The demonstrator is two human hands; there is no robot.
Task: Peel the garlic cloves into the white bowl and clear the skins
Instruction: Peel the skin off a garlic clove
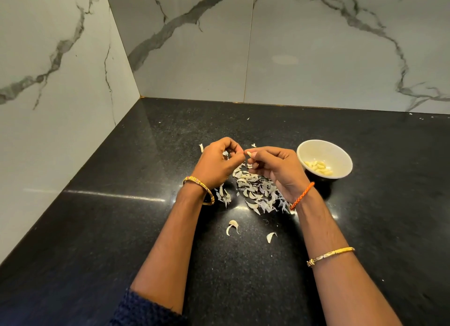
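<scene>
My right hand (276,168) pinches a small pale garlic clove (249,154) between thumb and fingertips, above the black countertop (121,216). My left hand (218,163) is curled beside it, its fingertips close to the clove; whether it grips a bit of skin is hidden. Under both hands lies a pile of papery garlic skins (255,191). The white bowl (325,147) stands to the right of my right hand, with several peeled cloves (317,167) in it. Two loose pieces, cloves or skins, lie nearer me (232,226), (270,236).
White marble-patterned wall tiles (267,45) close off the counter at the back and on the left (48,82), forming a corner. A few stray skin flakes (201,147) lie beyond the hands.
</scene>
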